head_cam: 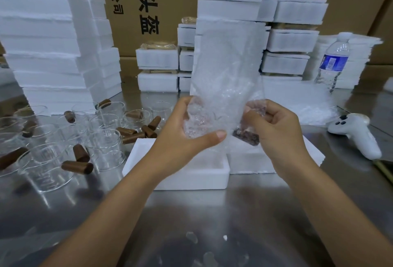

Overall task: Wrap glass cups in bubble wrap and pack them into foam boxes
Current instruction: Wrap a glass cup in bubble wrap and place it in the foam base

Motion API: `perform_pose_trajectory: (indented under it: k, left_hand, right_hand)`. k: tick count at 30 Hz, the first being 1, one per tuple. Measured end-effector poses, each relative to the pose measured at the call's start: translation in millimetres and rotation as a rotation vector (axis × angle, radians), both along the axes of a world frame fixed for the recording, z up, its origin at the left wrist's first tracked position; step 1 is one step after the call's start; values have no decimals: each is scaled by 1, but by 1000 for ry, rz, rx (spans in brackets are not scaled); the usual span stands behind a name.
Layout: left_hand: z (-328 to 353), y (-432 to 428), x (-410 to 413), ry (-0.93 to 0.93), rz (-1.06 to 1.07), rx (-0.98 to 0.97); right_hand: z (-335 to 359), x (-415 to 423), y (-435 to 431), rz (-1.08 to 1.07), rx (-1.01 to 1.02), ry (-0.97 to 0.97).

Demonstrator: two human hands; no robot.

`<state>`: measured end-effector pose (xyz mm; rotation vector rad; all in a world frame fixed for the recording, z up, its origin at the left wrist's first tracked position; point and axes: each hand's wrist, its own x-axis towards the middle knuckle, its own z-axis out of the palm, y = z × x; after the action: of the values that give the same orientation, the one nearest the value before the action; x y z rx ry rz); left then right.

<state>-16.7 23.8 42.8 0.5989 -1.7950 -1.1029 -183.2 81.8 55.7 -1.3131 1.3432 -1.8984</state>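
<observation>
Bubble wrap [227, 58] rises as a tall sheet just above the open foam box [191, 178], its lower end rolled round a glass cup [198, 121] whose brown handle [246, 137] shows through. The left hand [187, 130] curls round the wrapped cup, thumb across the front. The right hand [274, 126] pinches the sheet's edge in curled fingers beside the handle. Left of the foam box, bare cups [106, 145] crowd the metal table [234, 213]. Right of it lies a white controller [357, 132]; behind it stand foam stacks [229, 9] and a water bottle [333, 60].
</observation>
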Motion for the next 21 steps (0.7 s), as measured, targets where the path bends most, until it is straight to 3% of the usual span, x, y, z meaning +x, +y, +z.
perform_pose_trajectory:
  k: [5, 9, 12, 16, 21]
  left_hand:
    - [1, 2, 1, -41, -18, -37]
    - [0, 5, -2, -63, -54, -46]
    - [-1, 6, -3, -58, -59, -49]
    - [-3, 4, -4, -35, -32, -69]
    - [-1, 9, -6, -105, -54, -134]
  right_hand:
    - [0, 4, 4, -33, -49, 29]
    - [-1, 6, 6, -132, -184, 224]
    - [-2, 8, 5, -28, -108, 254]
    - [-6, 9, 3, 23, -15, 527]
    - [-8, 8, 2, 36, 41, 601]
